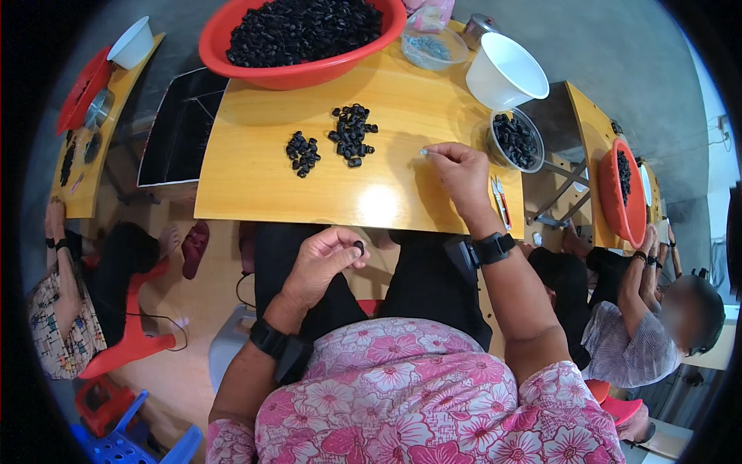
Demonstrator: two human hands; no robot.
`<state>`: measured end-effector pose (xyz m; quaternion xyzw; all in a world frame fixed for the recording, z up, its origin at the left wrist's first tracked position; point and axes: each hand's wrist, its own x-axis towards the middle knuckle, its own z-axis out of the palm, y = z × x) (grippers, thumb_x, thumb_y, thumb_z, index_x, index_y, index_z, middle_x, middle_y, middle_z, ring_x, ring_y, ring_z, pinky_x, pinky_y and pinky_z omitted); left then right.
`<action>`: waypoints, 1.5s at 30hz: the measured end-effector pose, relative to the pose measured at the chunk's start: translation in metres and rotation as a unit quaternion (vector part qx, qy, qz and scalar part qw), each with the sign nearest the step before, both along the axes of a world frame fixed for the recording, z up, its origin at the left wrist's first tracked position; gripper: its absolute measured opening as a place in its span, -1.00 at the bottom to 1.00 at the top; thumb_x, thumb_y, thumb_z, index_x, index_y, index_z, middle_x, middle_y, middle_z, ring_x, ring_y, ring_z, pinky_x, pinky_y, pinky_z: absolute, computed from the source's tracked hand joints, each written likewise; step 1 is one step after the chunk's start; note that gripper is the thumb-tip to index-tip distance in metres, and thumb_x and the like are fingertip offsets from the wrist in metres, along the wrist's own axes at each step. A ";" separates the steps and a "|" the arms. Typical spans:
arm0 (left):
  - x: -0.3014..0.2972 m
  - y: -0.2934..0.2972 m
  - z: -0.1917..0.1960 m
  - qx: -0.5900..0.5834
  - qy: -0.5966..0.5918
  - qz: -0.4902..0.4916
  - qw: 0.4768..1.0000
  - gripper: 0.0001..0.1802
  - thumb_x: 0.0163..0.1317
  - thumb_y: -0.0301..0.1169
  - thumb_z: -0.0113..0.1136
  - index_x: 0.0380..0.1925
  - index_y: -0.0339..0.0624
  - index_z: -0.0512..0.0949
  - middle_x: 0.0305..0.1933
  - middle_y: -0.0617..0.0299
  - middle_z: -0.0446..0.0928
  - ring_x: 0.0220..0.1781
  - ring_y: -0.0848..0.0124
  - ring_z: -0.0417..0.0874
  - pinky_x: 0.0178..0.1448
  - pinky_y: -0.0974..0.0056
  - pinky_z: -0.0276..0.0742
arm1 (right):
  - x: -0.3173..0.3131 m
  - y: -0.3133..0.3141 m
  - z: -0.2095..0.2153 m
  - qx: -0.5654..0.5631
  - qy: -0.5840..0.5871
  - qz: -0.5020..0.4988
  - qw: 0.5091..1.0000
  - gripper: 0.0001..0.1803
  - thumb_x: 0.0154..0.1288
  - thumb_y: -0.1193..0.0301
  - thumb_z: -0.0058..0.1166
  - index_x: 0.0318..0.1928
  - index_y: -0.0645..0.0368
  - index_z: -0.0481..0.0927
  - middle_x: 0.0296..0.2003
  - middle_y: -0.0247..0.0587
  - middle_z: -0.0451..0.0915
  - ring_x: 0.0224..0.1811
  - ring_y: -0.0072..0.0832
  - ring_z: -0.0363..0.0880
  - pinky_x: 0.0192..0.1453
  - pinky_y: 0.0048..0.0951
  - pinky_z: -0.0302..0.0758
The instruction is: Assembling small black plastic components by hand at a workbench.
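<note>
My left hand (pixel 325 261) is closed near the table's front edge, above my lap. Between its thumb and fingers sits a small black rounded part (pixel 359 247). Out over the tabletop, my right hand (pixel 462 172) pinches a tiny pale, clear-looking piece (pixel 423 152); its exact kind is too small to make out. To the left of that hand lie two heaps of small black parts, a larger heap (pixel 352 131) and a smaller heap (pixel 302 153). Beside my right wrist is a pair of thread snips (pixel 501 203) with red on the handle.
A red basin (pixel 301 76) heaped with black parts stands at the table's far edge. Along the right are a clear tub (pixel 495 158) of black parts, a white tub (pixel 506 76) and a clear container (pixel 461 51) of bluish bits. Other people sit at tables on both sides.
</note>
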<state>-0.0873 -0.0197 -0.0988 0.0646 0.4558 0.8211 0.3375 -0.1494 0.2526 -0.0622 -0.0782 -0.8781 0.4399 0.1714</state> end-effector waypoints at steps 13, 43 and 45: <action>-0.044 0.063 0.074 -0.086 0.000 0.030 0.996 -0.76 0.35 -0.49 0.03 0.01 -0.20 0.45 -0.37 0.41 0.34 -0.42 0.63 0.33 -0.35 0.51 0.29 | 0.018 -0.009 -0.013 -0.222 -0.064 0.018 0.973 -0.87 0.21 0.50 0.19 -0.28 0.32 0.68 -0.41 -0.28 0.68 -0.39 -0.62 0.60 -0.26 -0.57 0.53; -0.072 0.118 0.031 -0.404 0.349 0.178 0.826 -0.90 0.04 -0.53 0.35 -0.42 -0.25 0.63 -0.57 0.37 0.29 -0.49 0.55 0.28 -0.37 0.41 0.28 | 0.021 -0.015 -0.017 -0.189 0.055 0.023 0.980 -0.98 0.12 0.58 0.20 -0.42 0.23 0.61 -0.51 -0.22 0.50 -0.53 -0.54 0.46 -0.44 -0.53 0.40; -0.072 0.118 0.029 -0.400 0.344 0.177 0.831 -0.91 0.05 -0.53 0.35 -0.42 -0.25 0.63 -0.56 0.37 0.31 -0.48 0.55 0.29 -0.36 0.41 0.28 | 0.020 -0.015 -0.017 -0.183 0.048 0.022 0.982 -0.97 0.11 0.58 0.20 -0.43 0.22 0.61 -0.52 -0.22 0.49 -0.54 -0.53 0.45 -0.44 -0.52 0.39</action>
